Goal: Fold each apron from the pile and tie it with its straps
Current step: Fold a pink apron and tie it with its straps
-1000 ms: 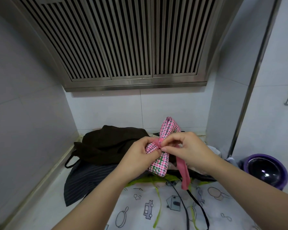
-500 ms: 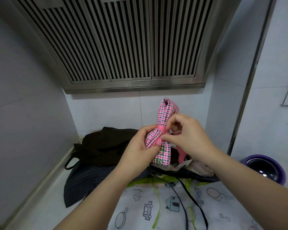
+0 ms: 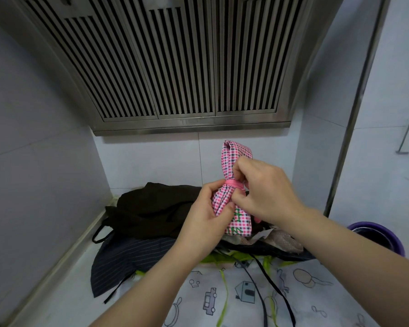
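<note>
Centre frame: pink checked apron [image 3: 236, 152] held upright above the pile [image 3: 151, 206]. Left hand [image 3: 203, 215] grips its lower half; right hand [image 3: 267, 190] pinches the pink strap [image 3: 233, 182] banding its waist. The tail that hung loose a second ago is wound in; probably only the knot remains.

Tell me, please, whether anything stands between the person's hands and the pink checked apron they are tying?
Nothing visible does. The left hand grips the lower half of the pink checked apron, and the right hand pinches the pink strap wound round its middle. The dark apron pile lies beneath, not between.
</note>
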`<state>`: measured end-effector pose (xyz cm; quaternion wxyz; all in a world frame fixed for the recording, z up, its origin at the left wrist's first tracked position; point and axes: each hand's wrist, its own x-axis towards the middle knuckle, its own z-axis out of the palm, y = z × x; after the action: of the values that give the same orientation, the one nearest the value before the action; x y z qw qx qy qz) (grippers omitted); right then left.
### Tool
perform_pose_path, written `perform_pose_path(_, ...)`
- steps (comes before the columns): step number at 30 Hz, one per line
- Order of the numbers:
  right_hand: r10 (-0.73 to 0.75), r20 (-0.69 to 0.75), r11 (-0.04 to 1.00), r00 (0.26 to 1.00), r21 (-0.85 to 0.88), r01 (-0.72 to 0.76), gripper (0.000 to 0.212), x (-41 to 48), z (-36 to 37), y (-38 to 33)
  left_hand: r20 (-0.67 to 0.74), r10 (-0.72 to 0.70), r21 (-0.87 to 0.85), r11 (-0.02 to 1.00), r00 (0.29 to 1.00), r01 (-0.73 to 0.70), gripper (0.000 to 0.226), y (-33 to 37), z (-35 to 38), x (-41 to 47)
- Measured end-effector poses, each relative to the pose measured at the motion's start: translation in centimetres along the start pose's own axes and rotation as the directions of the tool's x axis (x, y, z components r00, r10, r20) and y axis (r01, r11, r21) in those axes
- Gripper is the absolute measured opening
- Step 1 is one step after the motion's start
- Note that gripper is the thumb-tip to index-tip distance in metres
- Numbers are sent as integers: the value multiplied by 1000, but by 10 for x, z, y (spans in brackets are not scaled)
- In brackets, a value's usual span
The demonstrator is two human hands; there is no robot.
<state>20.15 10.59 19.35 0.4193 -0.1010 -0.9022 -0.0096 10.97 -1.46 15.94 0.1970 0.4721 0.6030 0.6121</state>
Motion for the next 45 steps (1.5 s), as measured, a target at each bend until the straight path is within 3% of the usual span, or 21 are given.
perform_pose_path(4, -44, -58, 999, 997, -9, 44, 18, -2, 5, 2, -18, -6, 14, 1000, 1000, 7, 36, 0, 3, 0)
perform_pose_path(8, -12, -83, 999, 996, 38, 15, 28, -8, 14, 2, -28, 9, 61, 998, 1000, -7, 38, 0, 3, -1)
perform_pose_path(15, 149, 74, 968, 986, 191, -161, 40, -6, 16, 1, -52, 48, 178, 983, 997, -38, 40, -5, -5, -5)
perform_pose_path(18, 144, 174, 972, 974, 159, -172, 45, 2, 9, 2, -25, 32, 239, 971, 999, -25, 41, -8, -10, -5)
perform_pose_path(21, 82, 242, 995, 967, 42, -95, 40, 1, 9, 1, -42, 31, 266, 964, 999, -18, 42, -11, -5, -10)
perform_pose_path(25, -50, 80, 999, 996, 14, 49, 25, -5, 11, -1, -111, 94, 254, 965, 989, -63, 44, -6, 9, -13)
perform_pose_path(28, 70, -24, 992, 997, 110, -67, 6, -9, 19, -2, -140, 155, 293, 950, 978, -109, 43, -3, 14, -10)
perform_pose_path(31, 239, -35, 955, 970, 190, -229, 13, -15, 28, -8, -120, 187, 321, 937, 975, -140, 42, -2, 10, -9)
perform_pose_path(36, 244, 46, 941, 969, 230, -248, 21, -3, 19, -12, -86, 196, 296, 941, 977, -163, 40, -6, -2, -6)
perform_pose_path(38, 282, 105, 904, 953, 304, -301, 27, 7, 10, -9, -68, 196, 305, 938, 978, -166, 41, -7, -8, -5)
perform_pose_path(40, 303, 268, 834, 914, 389, -391, 34, 17, -2, -4, -45, 205, 324, 929, 978, -180, 43, -9, -16, -4)
perform_pose_path(43, 254, 542, 643, 801, 524, -558, 34, 24, -15, 2, -12, 214, 355, 914, 977, -196, 45, -11, -25, -3)
perform_pose_path(45, 228, 607, 521, 761, 585, -622, 28, 27, -20, 4, -12, 224, 362, 909, 975, -204, 46, -12, -28, -2)
